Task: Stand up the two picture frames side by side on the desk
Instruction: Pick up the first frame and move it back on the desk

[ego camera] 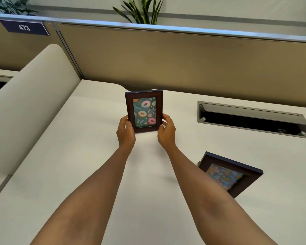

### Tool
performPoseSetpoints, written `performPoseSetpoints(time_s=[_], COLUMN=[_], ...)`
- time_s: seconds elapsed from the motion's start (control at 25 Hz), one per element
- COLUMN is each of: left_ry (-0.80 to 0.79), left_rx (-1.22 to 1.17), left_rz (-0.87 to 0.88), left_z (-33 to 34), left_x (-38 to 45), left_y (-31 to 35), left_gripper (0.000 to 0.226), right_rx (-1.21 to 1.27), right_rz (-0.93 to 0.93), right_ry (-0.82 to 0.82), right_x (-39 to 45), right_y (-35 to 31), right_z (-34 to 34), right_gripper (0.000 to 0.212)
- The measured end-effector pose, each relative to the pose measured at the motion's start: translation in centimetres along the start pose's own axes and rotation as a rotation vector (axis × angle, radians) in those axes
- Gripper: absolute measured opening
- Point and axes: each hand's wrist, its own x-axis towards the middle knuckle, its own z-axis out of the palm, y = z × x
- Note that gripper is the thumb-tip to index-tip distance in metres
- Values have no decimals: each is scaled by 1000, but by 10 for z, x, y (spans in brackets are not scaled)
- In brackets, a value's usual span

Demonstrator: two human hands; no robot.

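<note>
A dark wooden picture frame with a doughnut print (pixel 144 110) stands upright on the white desk (pixel 88 156), facing me. My left hand (pixel 125 131) grips its lower left edge and my right hand (pixel 166 131) grips its lower right edge. A second dark frame with a pastel print (pixel 233 174) lies flat on the desk to the right. My right forearm covers its left corner.
An open cable hatch (pixel 254 119) with a raised grey lid is set into the desk at the back right. A tan partition wall (pixel 184 64) runs behind the desk, with plants above it. A curved cream divider (pixel 30 96) stands at the left.
</note>
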Motion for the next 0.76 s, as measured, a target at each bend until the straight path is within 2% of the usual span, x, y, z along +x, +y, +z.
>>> performPoseSetpoints(time_s=[0.2,0.48,0.6,0.76], left_ry=[18,14,107,180], left_rx=[7,32,36,49], left_rz=[-7,20,-32,-24], left_z=[-5,-5,-3,3], left_x=[4,1,-7,-42], left_y=[1,-6,-13,-36], left_gripper=[45,49,55,53], right_rx=[-46,-54,-121,-161], right_rz=[-25,37,71,-96], right_ry=[-93,-111,-109,-92], right_x=[-3,-6,-14,-61], right_y=[-1,-16,-28,-41], right_z=[7,12,17,14], right_gripper=[50,60,72,70])
